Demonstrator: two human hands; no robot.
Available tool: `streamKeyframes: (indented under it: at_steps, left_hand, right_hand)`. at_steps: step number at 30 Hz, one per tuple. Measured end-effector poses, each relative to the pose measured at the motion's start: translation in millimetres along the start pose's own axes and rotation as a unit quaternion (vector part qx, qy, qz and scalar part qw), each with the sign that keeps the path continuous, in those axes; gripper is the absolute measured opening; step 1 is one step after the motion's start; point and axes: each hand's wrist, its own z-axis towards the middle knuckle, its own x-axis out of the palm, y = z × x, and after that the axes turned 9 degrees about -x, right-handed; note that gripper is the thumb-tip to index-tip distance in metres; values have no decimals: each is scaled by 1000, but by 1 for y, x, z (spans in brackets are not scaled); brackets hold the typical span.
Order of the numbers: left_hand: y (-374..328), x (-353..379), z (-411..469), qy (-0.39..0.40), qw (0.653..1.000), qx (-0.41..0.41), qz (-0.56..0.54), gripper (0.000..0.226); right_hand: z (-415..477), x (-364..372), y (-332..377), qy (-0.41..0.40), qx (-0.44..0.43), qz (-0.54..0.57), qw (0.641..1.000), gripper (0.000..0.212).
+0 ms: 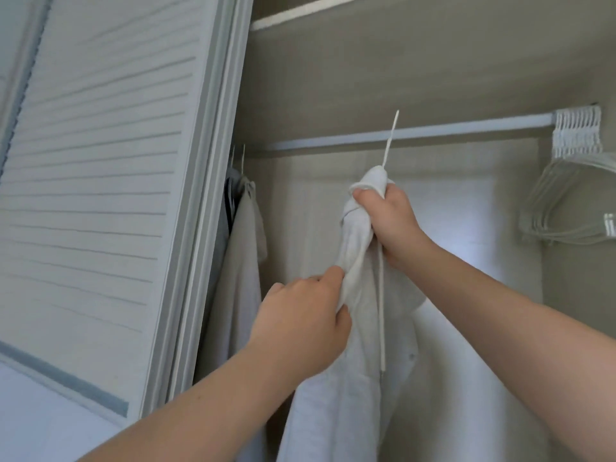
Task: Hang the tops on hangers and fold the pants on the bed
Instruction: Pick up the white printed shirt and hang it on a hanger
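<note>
A white button shirt hangs in front of me inside the closet, bunched at the collar around a white hanger. My right hand grips the collar and the hanger's neck together. The hanger's hook pokes up in front of the closet rod, and whether it is hooked over the rod I cannot tell. My left hand pinches a fold of the shirt's shoulder lower down. One hanger arm shows as a white bar running down inside the shirt.
Two tops hang at the rod's left end beside the louvred closet door. A bunch of empty white hangers hangs at the rod's right end. A shelf edge runs above.
</note>
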Motion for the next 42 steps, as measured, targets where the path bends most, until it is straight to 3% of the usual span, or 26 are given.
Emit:
streamKeyframes:
  at_steps: [5,8,12,18,24,26,28,31,34,37,42]
  left_hand:
    - [-8,13,68,-17,999,-1,36,19]
    - [-12,22,98,-17,999,7,39,13]
    - [-17,30,128,-8,999,12,39,12]
    - [-12,48,137,29,999,18,35,13]
    - [-3,58,129,54,998,18,29,15]
    - [1,60,125,69,997,16,30,17]
    - [4,60,120,81,996,19,41,19]
    - [7,59,113,96,993,20,59,22]
    - [7,56,110,106,992,22,66,22]
    - [6,53,108,118,991,28,63,21]
    - [11,46,107,97,992,27,80,22]
  right_hand:
    - [73,-9,-16,6,-29,-24,999,12]
    - [107,-15,-31,5,-16,-41,999,24]
    - [141,-23,-46,-6,28,-51,998,18]
    - [148,-37,-79,-8,103,-97,990,15]
    - [142,-38,-79,6,84,-165,983,16]
    - [136,-34,-76,22,65,-225,972,24]
    - [127,-32,-72,25,42,-288,956,47]
    - [108,-32,-61,32,0,-414,910,62]
    - [91,-34,-50,86,1,-479,874,51]
    - [79,-30,-46,140,34,-456,878,39]
    - [82,-22,-53,153,-22,-435,887,26]
